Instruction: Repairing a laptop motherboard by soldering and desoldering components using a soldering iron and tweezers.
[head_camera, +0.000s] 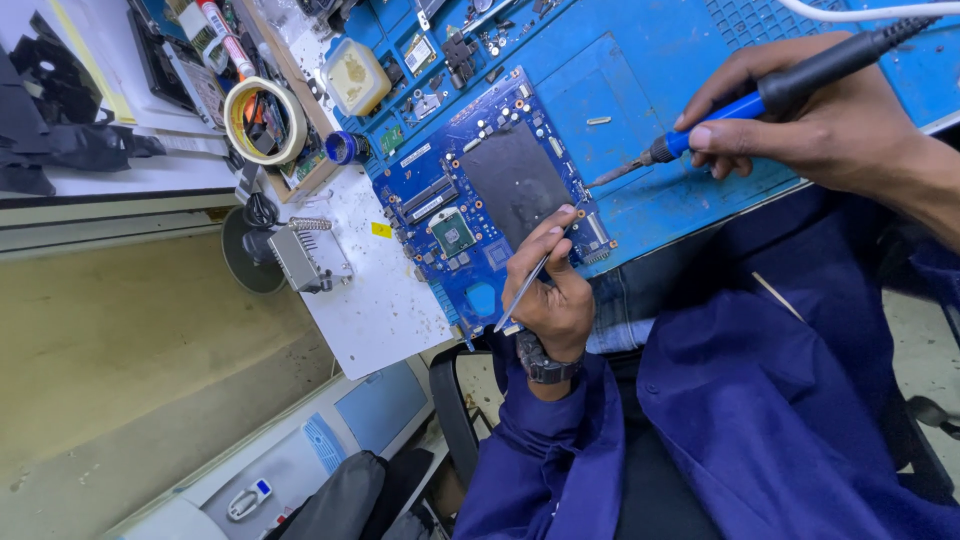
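Note:
A blue laptop circuit board (470, 190) lies on a blue work mat (640, 90), with a dark square patch in its middle and a green chip beside it. My left hand (552, 295), a dark watch on its wrist, rests at the board's near edge and grips thin metal tweezers (527, 285) that slant across the fingers. My right hand (820, 125) holds a soldering iron (760, 100) with a blue and black handle. Its tip hangs over the mat just right of the board, not touching it.
A roll of tape (264, 120), a small blue pot (343, 147), a cream plastic box (355, 75) and loose small parts sit at the mat's far side. A grey metal device with a coiled holder (305, 255) stands on the white bench top (380, 300). A white cable (860, 12) runs along the top right.

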